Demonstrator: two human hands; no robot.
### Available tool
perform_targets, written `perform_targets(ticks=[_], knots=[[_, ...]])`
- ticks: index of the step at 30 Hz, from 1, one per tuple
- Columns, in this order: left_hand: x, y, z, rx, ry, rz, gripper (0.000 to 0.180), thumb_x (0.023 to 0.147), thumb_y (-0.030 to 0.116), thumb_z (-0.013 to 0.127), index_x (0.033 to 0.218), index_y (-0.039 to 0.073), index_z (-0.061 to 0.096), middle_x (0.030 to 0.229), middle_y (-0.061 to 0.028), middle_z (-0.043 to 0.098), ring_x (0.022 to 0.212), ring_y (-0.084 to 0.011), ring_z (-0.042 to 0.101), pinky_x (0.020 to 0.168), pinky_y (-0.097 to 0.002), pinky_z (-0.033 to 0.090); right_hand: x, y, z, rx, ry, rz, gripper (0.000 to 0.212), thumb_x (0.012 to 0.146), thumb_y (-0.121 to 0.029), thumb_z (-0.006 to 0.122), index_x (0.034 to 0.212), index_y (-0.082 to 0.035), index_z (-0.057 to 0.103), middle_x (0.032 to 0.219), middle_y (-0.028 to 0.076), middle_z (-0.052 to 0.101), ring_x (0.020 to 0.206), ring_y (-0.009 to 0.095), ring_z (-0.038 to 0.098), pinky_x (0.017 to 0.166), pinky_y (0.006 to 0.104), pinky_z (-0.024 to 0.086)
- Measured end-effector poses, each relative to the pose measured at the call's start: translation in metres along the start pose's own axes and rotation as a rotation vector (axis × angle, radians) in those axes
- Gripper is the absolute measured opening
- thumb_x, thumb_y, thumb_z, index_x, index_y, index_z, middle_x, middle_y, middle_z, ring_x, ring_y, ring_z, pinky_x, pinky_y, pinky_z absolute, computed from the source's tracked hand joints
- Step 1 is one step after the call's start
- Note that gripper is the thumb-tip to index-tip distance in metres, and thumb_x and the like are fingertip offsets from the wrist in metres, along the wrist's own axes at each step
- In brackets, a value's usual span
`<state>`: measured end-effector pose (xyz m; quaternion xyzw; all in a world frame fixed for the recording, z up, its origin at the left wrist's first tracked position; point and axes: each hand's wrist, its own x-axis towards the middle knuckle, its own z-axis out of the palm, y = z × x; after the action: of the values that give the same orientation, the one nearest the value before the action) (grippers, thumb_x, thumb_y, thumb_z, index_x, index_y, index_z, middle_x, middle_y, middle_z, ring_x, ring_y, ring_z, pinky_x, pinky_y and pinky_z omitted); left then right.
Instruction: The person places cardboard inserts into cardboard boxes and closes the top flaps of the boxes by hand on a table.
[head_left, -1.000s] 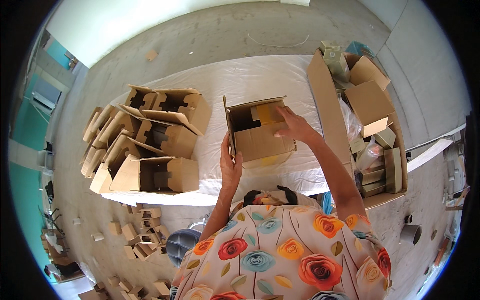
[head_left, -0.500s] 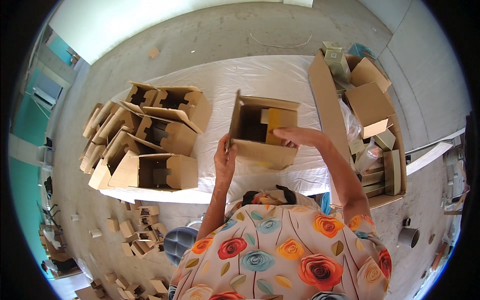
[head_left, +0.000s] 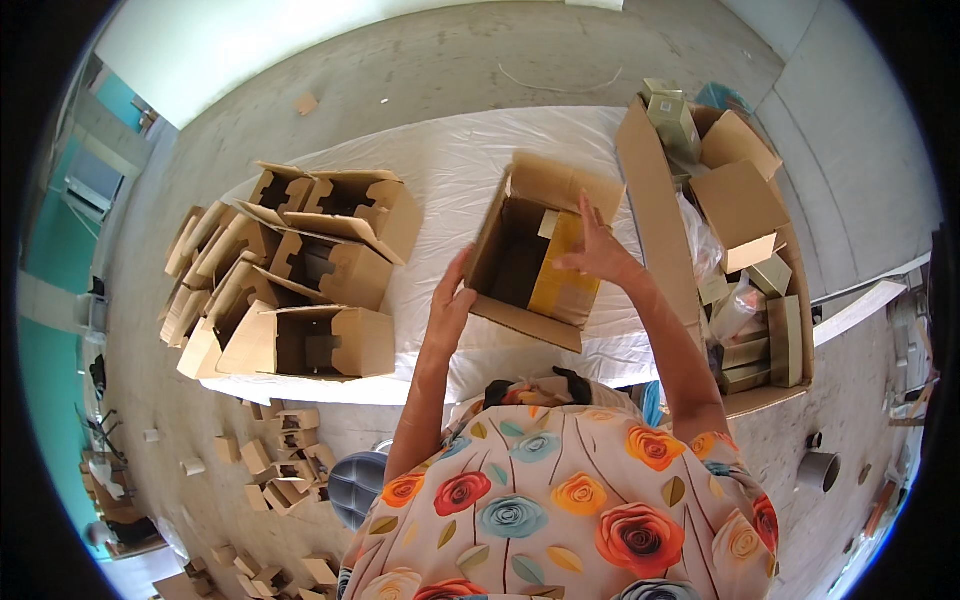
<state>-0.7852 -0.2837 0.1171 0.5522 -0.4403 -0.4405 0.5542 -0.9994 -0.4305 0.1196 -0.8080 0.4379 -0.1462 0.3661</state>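
Observation:
In front of me on the white-covered table is an open brown cardboard box (head_left: 517,255), tilted at an angle, its top flaps folded outward. A yellow tape strip (head_left: 562,262) runs along its right inner side. My left hand (head_left: 450,298) holds the box at its near left edge, fingers along the outside and thumb by the corner. Over the right side, my right hand (head_left: 603,252) has its fingers spread, with the index stretched toward the far flap. Whether its fingertips touch the cardboard is hard to tell.
Several opened cardboard boxes (head_left: 335,340) stand close together on the table's left. At the right, a large carton (head_left: 655,215) holds smaller boxes and plastic-wrapped items. A dark stool (head_left: 357,490) and scattered small boxes (head_left: 290,450) are on the floor at lower left.
The box has turned and tipped so that more of its inside and its yellow tape shows. My right hand has moved up and spread its fingers; my left hand stays at the left edge.

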Motion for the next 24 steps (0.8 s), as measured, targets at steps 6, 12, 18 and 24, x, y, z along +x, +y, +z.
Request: perform_targets(ticks=[6, 12, 18, 24], knots=[[-0.012, -0.001, 0.001, 0.304, -0.316, -0.035, 0.047, 0.083, 0.036, 0.049, 0.121, 0.008, 0.052, 0.135, -0.0134, 0.037, 0.129, -0.0267, 0.027, 0.105, -0.0358, 0.019, 0.030, 0.048, 0.006, 0.076, 0.275, 0.102, 0.100, 0.072, -0.019, 0.067, 0.138, -0.010, -0.007, 0.140, 0.025, 0.009, 0.087, 0.028, 0.056, 0.062, 0.0300, 0.053], [0.001, 0.011, -0.001, 0.472, -0.354, -0.084, 0.057, 0.086, 0.050, 0.041, 0.115, 0.003, 0.054, 0.125, -0.0171, 0.046, 0.124, -0.0303, 0.032, 0.101, -0.0353, 0.026, 0.020, 0.035, -0.009, 0.640, 0.405, 0.191, 0.071, 0.080, -0.022, 0.061, 0.134, -0.004, 0.017, 0.121, 0.017, 0.038, 0.077, 0.019, 0.059, 0.060, 0.0259, 0.052], [0.023, 0.012, 0.007, 0.683, -0.192, 0.043, 0.053, 0.089, 0.046, 0.034, 0.099, 0.001, 0.058, 0.086, -0.0209, 0.060, 0.082, -0.0385, 0.055, 0.073, -0.0419, 0.043, -0.010, 0.051, -0.015, 0.573, 0.318, 0.030, 0.044, 0.088, -0.039, 0.046, 0.107, 0.000, 0.050, 0.086, 0.008, 0.053, 0.071, 0.013, 0.057, 0.064, 0.0258, 0.048], [0.057, -0.015, 0.029, 0.754, 0.143, 0.223, 0.044, 0.091, 0.040, 0.033, 0.114, 0.006, 0.048, 0.068, -0.0184, 0.060, 0.062, -0.0390, 0.057, 0.058, -0.0455, 0.044, -0.045, 0.064, -0.022, 0.420, 0.297, -0.075, 0.056, 0.086, -0.052, 0.043, 0.116, -0.004, 0.048, 0.092, 0.009, 0.056, 0.086, 0.018, 0.055, 0.080, 0.0314, 0.043]])
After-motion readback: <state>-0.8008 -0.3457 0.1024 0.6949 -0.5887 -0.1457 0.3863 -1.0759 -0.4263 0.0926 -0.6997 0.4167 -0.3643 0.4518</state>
